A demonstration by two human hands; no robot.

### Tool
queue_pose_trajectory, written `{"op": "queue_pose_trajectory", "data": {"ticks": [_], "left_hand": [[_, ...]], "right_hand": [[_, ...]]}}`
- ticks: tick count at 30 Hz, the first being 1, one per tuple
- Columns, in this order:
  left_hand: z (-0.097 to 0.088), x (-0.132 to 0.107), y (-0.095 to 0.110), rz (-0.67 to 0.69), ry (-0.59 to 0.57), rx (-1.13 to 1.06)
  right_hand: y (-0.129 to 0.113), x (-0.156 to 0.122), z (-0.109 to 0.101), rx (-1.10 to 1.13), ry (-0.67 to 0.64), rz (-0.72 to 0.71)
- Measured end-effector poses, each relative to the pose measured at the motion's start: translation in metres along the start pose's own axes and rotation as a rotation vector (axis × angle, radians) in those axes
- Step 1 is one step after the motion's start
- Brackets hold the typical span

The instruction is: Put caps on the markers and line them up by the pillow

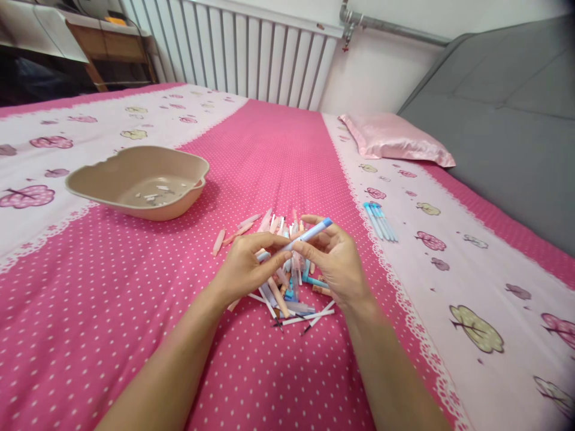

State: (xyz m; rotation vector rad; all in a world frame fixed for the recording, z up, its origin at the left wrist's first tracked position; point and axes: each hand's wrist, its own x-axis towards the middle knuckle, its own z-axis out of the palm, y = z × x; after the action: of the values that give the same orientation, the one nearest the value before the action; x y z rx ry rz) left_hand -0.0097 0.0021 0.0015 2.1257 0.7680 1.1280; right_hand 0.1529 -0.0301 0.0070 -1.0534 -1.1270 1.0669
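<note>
A light blue pen (pixel 309 234) with a darker blue end slants up to the right between my two hands. My left hand (pixel 251 263) pinches its lower end between thumb and fingers. Higher up the barrel, the thumb and fingers of my right hand (pixel 339 260) close on the same pen. Beneath them lies a loose pile of pen parts (pixel 279 294): pink, peach and pale blue barrels, blue pieces, and thin white refills (pixel 309 318) with dark tips. My hands hide part of this pile.
A beige plastic basin (pixel 179 206) with small white bits inside stands at left on the pink dotted bedspread (pixel 287 143). Several blue pens (pixel 381 221) lie side by side at right. Farther back are a pink pillow (pixel 395 139), a grey headboard (pixel 498 108) and a white radiator (pixel 238 51).
</note>
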Motion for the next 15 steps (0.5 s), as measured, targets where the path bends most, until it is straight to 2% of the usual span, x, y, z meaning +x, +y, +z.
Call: {"op": "queue_pose_trajectory", "data": {"ticks": [5,12,15], "left_hand": [[-0.0009,0.0002,0.0019,-0.008,-0.012,0.002],[-0.0007,0.0000,-0.0008,-0.013,0.000,-0.011],[-0.0004,-0.0004,-0.0025,-0.015,-0.002,0.002]], "right_hand": [[0.0022,-0.0003,0.0004,-0.101,0.059,-0.054],[-0.0042,-0.0028,0.0002,0.045,-0.128,-0.060],[-0.0047,-0.0030,0.0000,0.083,-0.154,-0.053]]}}
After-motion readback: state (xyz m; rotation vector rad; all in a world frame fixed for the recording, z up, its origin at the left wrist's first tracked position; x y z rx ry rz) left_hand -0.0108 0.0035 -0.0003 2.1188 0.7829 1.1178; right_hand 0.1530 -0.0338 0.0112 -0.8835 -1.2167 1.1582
